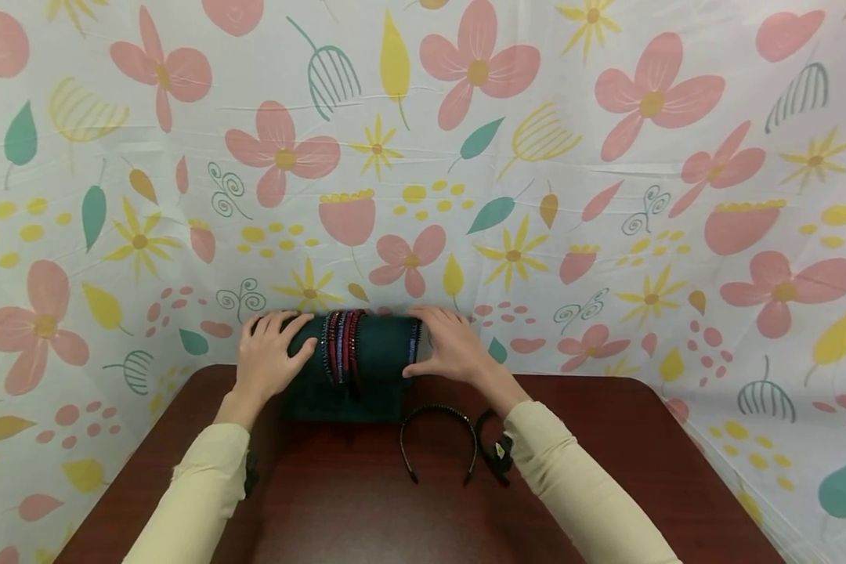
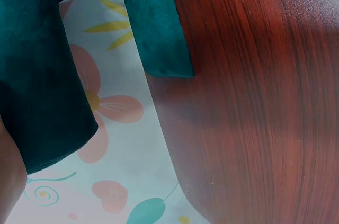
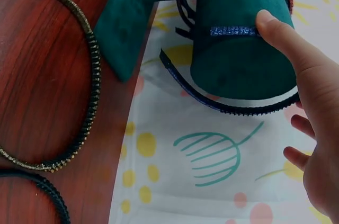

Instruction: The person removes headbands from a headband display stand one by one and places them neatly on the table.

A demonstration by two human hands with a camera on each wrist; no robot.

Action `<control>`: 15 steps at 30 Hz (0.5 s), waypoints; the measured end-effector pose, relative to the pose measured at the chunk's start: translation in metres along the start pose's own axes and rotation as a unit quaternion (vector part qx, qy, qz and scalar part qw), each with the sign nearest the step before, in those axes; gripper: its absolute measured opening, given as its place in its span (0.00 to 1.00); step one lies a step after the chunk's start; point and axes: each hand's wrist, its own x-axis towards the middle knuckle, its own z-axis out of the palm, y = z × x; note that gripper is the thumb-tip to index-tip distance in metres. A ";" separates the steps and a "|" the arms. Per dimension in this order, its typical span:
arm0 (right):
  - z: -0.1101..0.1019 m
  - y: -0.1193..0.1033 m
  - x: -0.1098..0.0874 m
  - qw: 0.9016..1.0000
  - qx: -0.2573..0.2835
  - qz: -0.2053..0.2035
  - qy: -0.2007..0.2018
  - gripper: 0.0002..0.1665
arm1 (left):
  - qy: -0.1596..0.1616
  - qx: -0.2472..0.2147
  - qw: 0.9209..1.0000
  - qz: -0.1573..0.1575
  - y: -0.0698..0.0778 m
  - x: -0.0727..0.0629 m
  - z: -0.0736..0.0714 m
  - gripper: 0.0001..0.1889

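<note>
Gripping the roll point(image 1: 381, 352) near the flowery cloth point(image 1: 409, 157) with left hand point(image 1: 271, 352), holding a blue band point(image 3: 233, 31) at its right end with right hand point(image 1: 454, 345). Done: middle bands point(image 1: 341, 345). Still off: gold band point(image 3: 96, 75), black band point(image 3: 46, 188).

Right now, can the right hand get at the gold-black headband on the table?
Likely yes: nothing covers the gold-black headband; the right hand is close, though busy at the green holder.

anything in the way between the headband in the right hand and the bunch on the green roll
Nothing visible: in the head view, only bare fabric of the green roll lies between the blue-glitter headband and the bunch. The left hand sits beyond it.
</note>
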 end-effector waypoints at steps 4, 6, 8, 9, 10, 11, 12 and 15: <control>-0.001 0.003 -0.005 1.000 0.012 0.000 0.010 0.61 | -0.001 0.001 1.000 0.001 0.000 -0.001 0.000 0.26; -0.002 0.005 -0.007 1.000 0.014 -0.002 0.017 0.61 | 0.000 0.001 1.000 0.001 0.000 -0.001 0.000 0.26; -0.003 0.007 -0.009 1.000 0.014 -0.005 0.021 0.60 | 0.003 0.000 1.000 0.001 0.000 -0.001 -0.001 0.26; -0.003 0.007 -0.010 1.000 0.012 -0.007 0.022 0.60 | 0.004 0.000 1.000 0.002 0.000 -0.001 -0.001 0.26; -0.004 0.008 -0.011 1.000 0.010 -0.009 0.025 0.60 | 0.005 -0.001 1.000 0.002 0.001 0.000 -0.002 0.26; -0.005 0.009 -0.012 1.000 0.008 -0.010 0.025 0.60 | 0.004 -0.001 1.000 0.001 0.001 0.000 -0.002 0.26; -0.006 0.010 -0.013 1.000 0.008 -0.010 0.025 0.60 | 0.004 -0.001 1.000 0.001 0.001 0.000 -0.002 0.26; -0.007 0.013 -0.017 0.999 0.004 -0.012 0.029 0.60 | -0.001 -0.002 1.000 -0.001 0.001 0.000 -0.002 0.26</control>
